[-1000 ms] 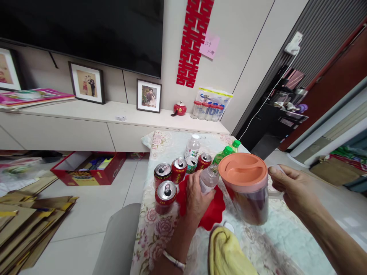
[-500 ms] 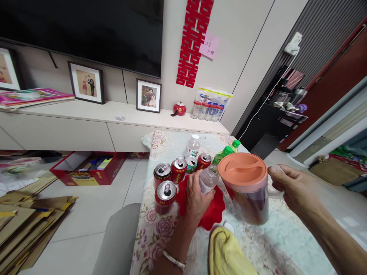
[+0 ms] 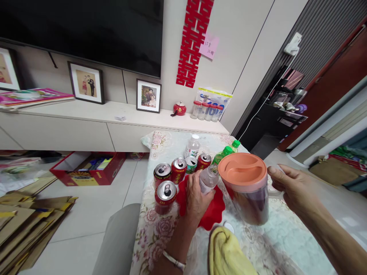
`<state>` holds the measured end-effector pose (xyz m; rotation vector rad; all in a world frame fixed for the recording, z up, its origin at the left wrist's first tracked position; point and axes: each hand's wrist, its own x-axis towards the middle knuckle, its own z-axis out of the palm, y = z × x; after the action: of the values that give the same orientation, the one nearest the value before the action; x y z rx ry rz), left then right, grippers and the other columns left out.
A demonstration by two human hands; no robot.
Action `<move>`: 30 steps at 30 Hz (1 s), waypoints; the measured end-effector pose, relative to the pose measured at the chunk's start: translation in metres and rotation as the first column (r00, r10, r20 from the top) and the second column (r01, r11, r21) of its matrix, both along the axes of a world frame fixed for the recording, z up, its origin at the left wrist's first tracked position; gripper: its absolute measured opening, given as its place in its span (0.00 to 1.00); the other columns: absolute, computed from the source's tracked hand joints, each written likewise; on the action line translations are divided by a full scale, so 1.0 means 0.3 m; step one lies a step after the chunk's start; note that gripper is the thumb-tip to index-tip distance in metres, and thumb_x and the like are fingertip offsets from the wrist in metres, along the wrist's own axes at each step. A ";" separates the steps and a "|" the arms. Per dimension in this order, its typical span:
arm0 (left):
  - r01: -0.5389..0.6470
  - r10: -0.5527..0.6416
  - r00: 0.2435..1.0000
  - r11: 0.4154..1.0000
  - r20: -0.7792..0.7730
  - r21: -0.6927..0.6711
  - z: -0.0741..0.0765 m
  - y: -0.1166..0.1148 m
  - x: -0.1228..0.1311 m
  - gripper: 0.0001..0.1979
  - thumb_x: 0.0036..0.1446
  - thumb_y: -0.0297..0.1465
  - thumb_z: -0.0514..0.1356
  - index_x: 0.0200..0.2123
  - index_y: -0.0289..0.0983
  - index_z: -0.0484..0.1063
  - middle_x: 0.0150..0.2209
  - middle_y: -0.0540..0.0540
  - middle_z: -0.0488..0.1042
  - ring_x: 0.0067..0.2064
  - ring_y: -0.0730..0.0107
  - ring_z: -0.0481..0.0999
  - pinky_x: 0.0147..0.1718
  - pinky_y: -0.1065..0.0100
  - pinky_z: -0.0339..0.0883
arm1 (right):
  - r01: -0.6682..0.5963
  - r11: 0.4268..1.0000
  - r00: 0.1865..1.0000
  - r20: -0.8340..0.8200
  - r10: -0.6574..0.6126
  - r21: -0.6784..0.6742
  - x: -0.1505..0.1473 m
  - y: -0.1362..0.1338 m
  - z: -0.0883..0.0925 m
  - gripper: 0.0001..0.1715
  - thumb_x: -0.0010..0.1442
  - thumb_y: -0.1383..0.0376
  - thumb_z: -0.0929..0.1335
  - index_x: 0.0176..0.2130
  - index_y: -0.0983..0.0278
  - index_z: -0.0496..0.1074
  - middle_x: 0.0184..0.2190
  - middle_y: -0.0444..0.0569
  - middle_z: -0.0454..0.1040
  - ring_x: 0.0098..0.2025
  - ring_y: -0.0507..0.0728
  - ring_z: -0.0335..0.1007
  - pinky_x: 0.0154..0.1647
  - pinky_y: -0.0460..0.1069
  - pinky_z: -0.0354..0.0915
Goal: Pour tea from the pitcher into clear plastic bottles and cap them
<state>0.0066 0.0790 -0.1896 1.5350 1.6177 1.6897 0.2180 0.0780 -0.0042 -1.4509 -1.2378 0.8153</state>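
My left hand is wrapped round a clear plastic bottle with no cap on, tilted a little over a red scalloped tray. By its handle, my right hand grips a pitcher with an orange lid; dark liquid shows through its clear wall. The pitcher's rim is close beside the bottle's mouth; I cannot tell whether they touch. Left of the bottle stand several opened drink cans. A white-capped bottle is behind them, and green-capped bottles stand behind the pitcher.
A yellow cloth lies at the front of the flowered tablecloth, with a white cap beside it. Behind the table runs a low cabinet with lidded jars. A red box and flattened cardboard lie on the floor.
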 end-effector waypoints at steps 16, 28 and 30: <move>0.011 -0.011 1.000 1.000 0.008 0.003 -0.007 0.003 -0.001 0.41 0.42 0.20 0.71 0.60 0.40 0.64 0.53 0.39 0.73 0.56 0.47 0.75 0.57 0.46 0.72 | -0.021 1.000 1.000 0.012 0.021 0.008 0.017 0.008 -0.009 0.38 0.39 0.41 0.82 0.18 0.61 0.61 0.21 0.37 0.47 0.26 0.50 0.40 0.26 0.49 0.39; 0.012 -0.012 1.000 1.000 0.019 -0.012 -0.005 0.005 0.001 0.41 0.42 0.20 0.70 0.60 0.41 0.64 0.54 0.39 0.73 0.57 0.47 0.74 0.57 0.46 0.71 | -0.026 1.000 1.000 0.006 0.026 0.001 0.011 0.007 -0.003 0.39 0.38 0.41 0.82 0.17 0.61 0.60 0.21 0.37 0.47 0.26 0.50 0.40 0.26 0.49 0.38; 0.009 -0.009 1.000 1.000 0.011 -0.009 -0.004 0.005 0.001 0.41 0.41 0.20 0.71 0.60 0.40 0.64 0.54 0.38 0.73 0.57 0.47 0.74 0.57 0.46 0.71 | -0.028 1.000 1.000 0.005 0.028 0.005 0.013 0.005 -0.004 0.38 0.38 0.41 0.82 0.17 0.61 0.60 0.21 0.37 0.47 0.26 0.50 0.40 0.26 0.49 0.38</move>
<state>0.0070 0.0805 -0.1908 1.5238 1.6080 1.6807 0.2219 0.0795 -0.0053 -1.4352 -1.2656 0.8264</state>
